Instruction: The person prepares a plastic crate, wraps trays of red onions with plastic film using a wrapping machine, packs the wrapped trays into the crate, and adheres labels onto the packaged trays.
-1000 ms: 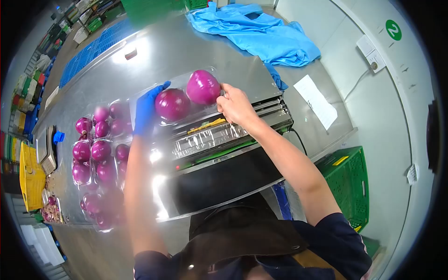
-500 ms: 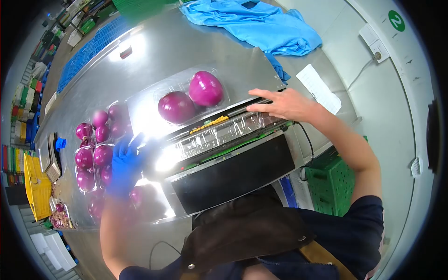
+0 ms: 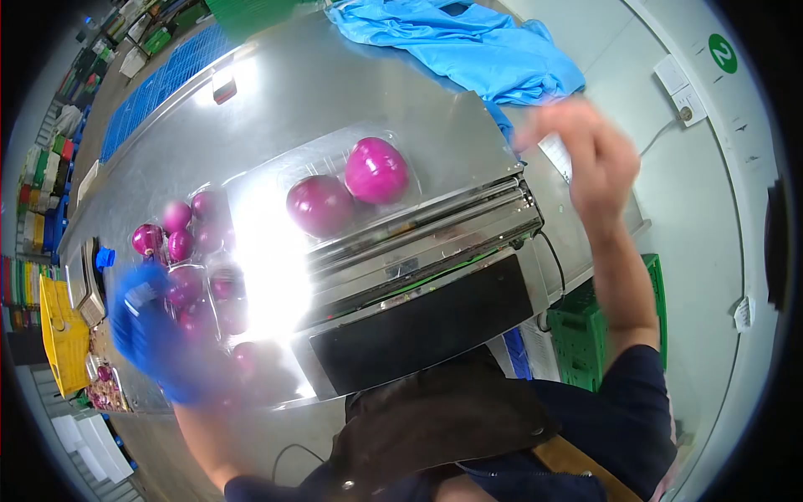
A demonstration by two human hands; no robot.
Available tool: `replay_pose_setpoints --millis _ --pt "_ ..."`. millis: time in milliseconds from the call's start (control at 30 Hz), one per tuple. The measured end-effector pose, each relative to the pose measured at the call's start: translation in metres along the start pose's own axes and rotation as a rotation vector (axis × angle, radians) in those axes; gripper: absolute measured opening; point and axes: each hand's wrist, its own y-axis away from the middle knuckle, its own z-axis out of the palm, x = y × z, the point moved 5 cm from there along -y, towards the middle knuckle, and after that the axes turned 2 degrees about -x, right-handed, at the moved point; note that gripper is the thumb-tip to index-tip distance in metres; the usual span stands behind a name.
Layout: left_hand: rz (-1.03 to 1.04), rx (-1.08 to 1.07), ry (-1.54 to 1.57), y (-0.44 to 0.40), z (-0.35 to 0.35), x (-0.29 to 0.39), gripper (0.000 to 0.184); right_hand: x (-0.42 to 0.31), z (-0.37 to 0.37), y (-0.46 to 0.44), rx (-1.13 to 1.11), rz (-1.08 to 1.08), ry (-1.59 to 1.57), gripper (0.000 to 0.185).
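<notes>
My left hand (image 3: 155, 330), in a blue glove, is smeared by motion at the left of the metal table, beside film-wrapped red onions (image 3: 180, 245). What it holds, if anything, cannot be made out. My right hand (image 3: 590, 155) is bare and raised past the right end of a film-wrapping machine (image 3: 401, 268). Its fingers look partly bent but are blurred. Two large red onions (image 3: 376, 171) sit in a clear tray behind the machine's rollers. More wrapped onions (image 3: 186, 286) lie to the right of my left hand, partly blurred.
Blue plastic sheeting (image 3: 468, 50) lies crumpled at the far right of the table. A scale (image 3: 90, 284) stands at the left edge near a yellow crate (image 3: 63, 335). Below the table at right is a green crate (image 3: 577, 335). A cable (image 3: 554, 259) hangs beside the machine.
My left hand has moved left and down, across the wrapped onions. My right hand has lifted off the machine, up and right. The clear film and yellow strip on the machine no longer show.
</notes>
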Motion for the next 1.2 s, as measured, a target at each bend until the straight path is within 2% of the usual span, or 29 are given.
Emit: replay_pose_setpoints --millis 33,67,100,167,233,300,333,400,433,467,500,533,567,600,667,733,833,867,967,1000,1033,1100,1133,1167,1200 --pt "0.016 0.068 0.019 -0.029 0.019 -0.002 0.030 0.005 0.001 -0.023 0.171 -0.034 0.065 0.015" --pt "0.034 0.136 0.038 -0.059 0.039 -0.003 0.031 0.029 0.017 -0.044 0.188 -0.017 0.033 0.021" --pt "0.077 0.074 0.097 -0.080 0.068 -0.006 0.032 0.058 0.036 -0.058 0.208 -0.001 0.001 0.027" --pt "-0.239 -0.154 0.014 -0.088 0.092 -0.127 0.046 0.125 0.088 -0.049 -0.085 -0.008 0.510 0.040" --pt "-0.269 -0.345 0.022 -0.064 0.117 -0.135 0.042 0.181 0.124 -0.011 -0.718 0.410 0.332 0.049" --pt "-0.304 -0.533 0.034 -0.032 0.137 -0.134 0.041 0.154 0.124 0.007 -0.552 0.442 0.217 0.037" --pt "-0.323 -0.624 -0.036 -0.027 0.135 -0.134 0.031 0.140 0.124 0.014 -0.526 0.581 0.079 0.040" --pt "-0.232 -0.688 -0.188 -0.013 0.125 -0.102 0.024 0.100 0.121 0.018 -0.465 0.854 -0.203 0.049" --pt "-0.751 -0.508 0.271 0.000 0.117 -0.084 0.025 0.083 0.112 0.018 -0.464 0.745 -0.090 0.048" --pt "-0.651 -0.517 0.193 0.014 0.106 -0.063 0.027 0.065 0.103 0.025 -0.460 0.649 0.012 0.047" --pt "-0.813 -0.658 0.162 0.028 0.103 -0.038 0.033 0.049 0.098 0.039 -0.506 0.717 -0.046 0.045" --pt "-0.744 -0.743 0.046 0.045 0.097 -0.032 0.032 0.031 0.094 0.050 -0.557 0.782 -0.103 0.043" --pt "-0.666 -0.824 -0.072 0.061 0.092 -0.027 0.032 0.010 0.094 0.069 -0.555 1.221 -0.426 0.037" --pt "-0.584 -0.895 -0.186 0.077 0.086 -0.021 0.032 0.001 0.093 0.090 -0.591 1.191 -0.398 0.035" --pt "-1.027 -0.724 -0.007 0.112 0.085 -0.019 0.030 -0.001 0.095 0.124 -0.591 1.190 -0.380 0.032" --pt "-1.067 -0.679 0.056 0.134 0.093 -0.026 0.028 0.002 0.099 0.154 -0.497 1.253 -0.410 0.030" --pt "-0.965 -0.636 -0.079 0.169 0.094 -0.054 0.022 0.015 0.104 0.193 -0.477 1.095 -0.157 0.026" --pt "-0.692 -0.641 -0.211 0.180 0.094 -0.069 0.017 0.021 0.108 0.206 -0.425 1.096 -0.124 0.023" --pt "-0.214 -0.486 -0.320 0.181 0.106 -0.061 0.018 0.021 0.115 0.220 -0.117 0.787 0.106 0.023" --pt "-0.538 -0.373 -0.160 0.190 0.098 -0.074 0.019 0.021 0.110 0.219 -0.112 0.899 0.104 0.021" --pt "-0.612 -0.317 -0.066 0.198 0.092 -0.088 0.022 0.029 0.107 0.225 -0.023 0.929 0.110 0.024" --pt "-0.757 -0.213 0.125 0.208 0.076 -0.123 0.026 0.036 0.093 0.226 -0.078 0.919 0.159 0.036" --pt "-0.791 -0.431 -0.110 0.188 0.073 -0.094 0.038 0.027 0.081 0.213 -0.163 0.990 0.243 0.048" --pt "-0.863 -0.405 -0.161 0.187 0.071 -0.085 0.046 0.026 0.070 0.212 -0.230 1.065 0.236 0.046" --pt "-1.000 -0.472 -0.131 0.192 0.066 -0.080 0.045 0.024 0.061 0.214 -0.310 1.109 0.195 0.046"
